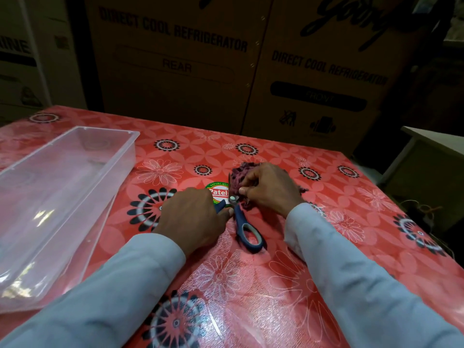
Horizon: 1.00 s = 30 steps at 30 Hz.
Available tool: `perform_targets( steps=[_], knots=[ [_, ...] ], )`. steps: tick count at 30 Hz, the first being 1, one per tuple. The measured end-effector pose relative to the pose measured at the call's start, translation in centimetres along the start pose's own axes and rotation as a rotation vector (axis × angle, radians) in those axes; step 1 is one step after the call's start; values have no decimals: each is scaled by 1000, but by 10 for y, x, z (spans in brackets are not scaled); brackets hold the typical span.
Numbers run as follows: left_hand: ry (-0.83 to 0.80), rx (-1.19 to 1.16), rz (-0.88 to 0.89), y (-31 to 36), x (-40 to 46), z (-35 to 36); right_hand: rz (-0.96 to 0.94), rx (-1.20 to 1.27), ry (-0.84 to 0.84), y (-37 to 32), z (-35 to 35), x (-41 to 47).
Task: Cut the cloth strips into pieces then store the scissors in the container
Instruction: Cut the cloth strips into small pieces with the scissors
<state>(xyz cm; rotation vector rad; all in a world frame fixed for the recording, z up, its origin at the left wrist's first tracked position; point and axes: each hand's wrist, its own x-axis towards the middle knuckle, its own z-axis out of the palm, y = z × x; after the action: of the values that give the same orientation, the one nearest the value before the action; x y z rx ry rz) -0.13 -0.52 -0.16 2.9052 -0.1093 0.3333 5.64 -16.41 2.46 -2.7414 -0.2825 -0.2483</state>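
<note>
Blue-handled scissors [247, 228] lie on the red flowered tablecloth near its middle, one grey-lined loop pointing toward me. My left hand [193, 214] covers the other handle and its fingers close on it. The blades point away and reach into a bunch of dark maroon cloth strips [238, 175]. My right hand [271, 187] rests over that bunch and pinches a strip just beside the scissors' pivot. Most of the cloth is hidden under this hand. A clear plastic container [60, 197] stands at the left, nothing in it.
Large cardboard refrigerator boxes [226, 59] stand close behind the table's far edge. A round green and red sticker [218, 193] shows on the tablecloth between my hands. A pale piece of furniture [426, 156] sits off the table's right side.
</note>
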Motion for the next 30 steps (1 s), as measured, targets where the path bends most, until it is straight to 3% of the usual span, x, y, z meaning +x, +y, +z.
perform_targets(
  steps=[8,13,16,19,22,27,30],
  knots=[
    [-60,36,-45,4,-1,-11,80,-141,62,1,3,23],
    [-52,38,-35,3,-1,-11,92,140,103,9,-7,18],
    [-26,34,-14,2,-2,-10,51,410,-25,3,-11,4],
    [-9,36,11,1,-2,-9,-55,350,-184,-1,-9,-10],
    [-7,29,-4,3,-3,-10,-66,297,-118,2,-9,-12],
    [9,20,-4,2,-2,-8,-54,389,-232,7,-15,-8],
    [18,11,-1,4,-3,-9,-33,369,-212,6,-15,-8]
  ],
)
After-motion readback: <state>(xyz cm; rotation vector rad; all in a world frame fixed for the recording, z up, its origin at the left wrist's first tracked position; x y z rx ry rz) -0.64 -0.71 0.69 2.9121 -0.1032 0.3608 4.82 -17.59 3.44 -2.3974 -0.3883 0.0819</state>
